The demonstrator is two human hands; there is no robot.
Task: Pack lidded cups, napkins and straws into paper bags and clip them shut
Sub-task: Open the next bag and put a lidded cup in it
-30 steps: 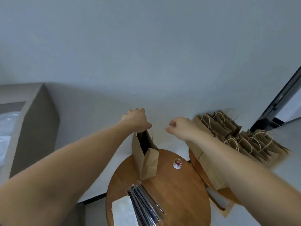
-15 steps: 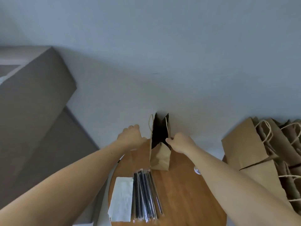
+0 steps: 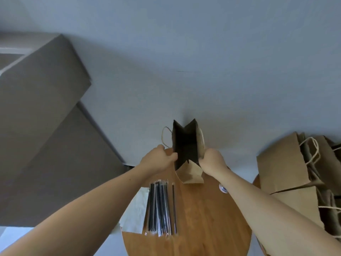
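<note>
A brown paper bag (image 3: 191, 173) stands upright at the far edge of the round wooden table (image 3: 203, 228), its mouth spread wide and dark inside. My left hand (image 3: 156, 159) pinches the bag's left rim, and my right hand (image 3: 212, 159) grips the right rim. Several black straws (image 3: 161, 207) in clear wrappers lie in a row on the table nearer to me. White napkins (image 3: 136, 213) lie just left of the straws, partly under my left forearm. No cup is in view.
A pile of brown paper bags (image 3: 295, 169) with twine handles lies at the right. A small round tub (image 3: 223, 188) peeks out beside my right forearm. Grey steps (image 3: 46, 126) rise at the left, and a pale wall stands behind the table.
The view has dropped and swung left. Both hands have come onto the bag's rims and pulled its mouth wider open.
</note>
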